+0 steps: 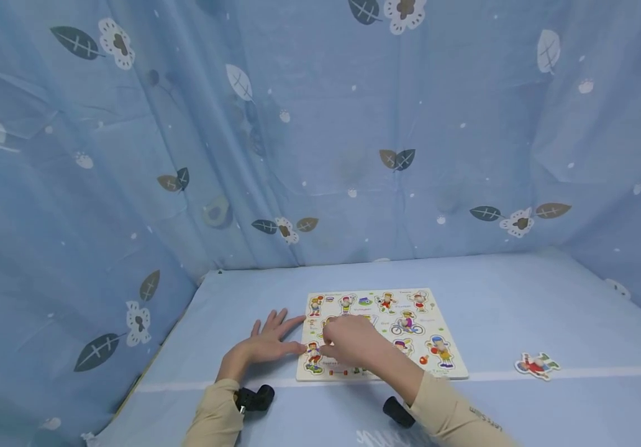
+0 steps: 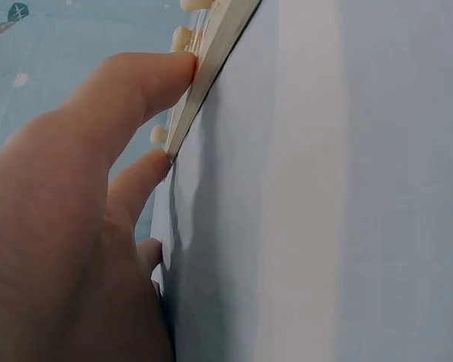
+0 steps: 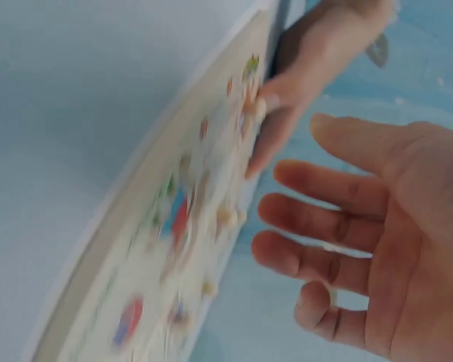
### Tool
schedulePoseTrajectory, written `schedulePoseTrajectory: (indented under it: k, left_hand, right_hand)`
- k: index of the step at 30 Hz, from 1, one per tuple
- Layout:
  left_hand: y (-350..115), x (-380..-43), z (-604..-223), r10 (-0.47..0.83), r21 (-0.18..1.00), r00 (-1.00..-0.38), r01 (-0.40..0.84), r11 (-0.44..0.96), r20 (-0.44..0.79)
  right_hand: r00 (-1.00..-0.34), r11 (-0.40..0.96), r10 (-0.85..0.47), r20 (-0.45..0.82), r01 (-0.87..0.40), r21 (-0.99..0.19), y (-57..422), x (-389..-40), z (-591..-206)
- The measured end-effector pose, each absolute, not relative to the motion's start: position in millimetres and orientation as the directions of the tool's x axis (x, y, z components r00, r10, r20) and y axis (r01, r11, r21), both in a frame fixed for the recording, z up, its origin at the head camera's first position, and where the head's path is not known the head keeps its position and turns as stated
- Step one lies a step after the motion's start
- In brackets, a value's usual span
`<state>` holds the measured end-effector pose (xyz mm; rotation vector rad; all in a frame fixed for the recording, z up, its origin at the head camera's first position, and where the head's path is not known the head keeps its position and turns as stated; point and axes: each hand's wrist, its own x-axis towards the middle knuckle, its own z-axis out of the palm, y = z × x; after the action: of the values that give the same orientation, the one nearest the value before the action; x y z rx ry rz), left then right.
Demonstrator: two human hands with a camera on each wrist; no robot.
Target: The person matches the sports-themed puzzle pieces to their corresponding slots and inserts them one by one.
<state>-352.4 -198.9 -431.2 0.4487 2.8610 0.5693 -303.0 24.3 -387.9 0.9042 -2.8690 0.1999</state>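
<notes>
A white wooden knob puzzle board (image 1: 448,326) lies on the table, with cartoon sports figures on it. My left hand (image 1: 267,345) rests at the board's left side, thumb and forefinger spread against its edge; the left wrist view shows these fingertips touching the board's rim (image 2: 215,56). Over the board's left-middle part hovers my right hand (image 1: 354,340), hiding several figures. Seen from the right wrist, its fingers (image 3: 317,215) are loosely bent, apart from the knobs, and hold nothing. A loose puzzle piece (image 1: 537,366), a figure in red, lies on the table to the right.
A pale blue cloth with a white stripe (image 1: 499,375) covers the table. Blue patterned curtains (image 1: 331,155) hang behind and at the sides. Black wrist-camera mounts (image 1: 256,398) sit at both wrists, low over the table.
</notes>
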Motion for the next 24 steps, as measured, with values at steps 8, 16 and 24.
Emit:
schedulePoseTrajectory:
  k: [8, 16, 24]
  left_hand:
    - [-200, -351, -428, 0.337, 0.414, -0.934, 0.263, 0.872, -0.117]
    - [-199, -353, -431, 0.326, 0.41, -0.937, 0.25, 0.877, -0.125]
    - [-198, -352, -429, 0.334, 0.43, -0.933, 0.248, 0.868, -0.137]
  right_hand:
    - [-0.753, 0.761, -0.614, 0.237, -0.644, -0.077, 81, -290, -381]
    - [-0.771, 0.783, -0.592, 0.236, -0.619, -0.058, 142, -271, -397]
    - [-0.76, 0.776, -0.605, 0.236, -0.63, -0.039, 202, -257, -401]
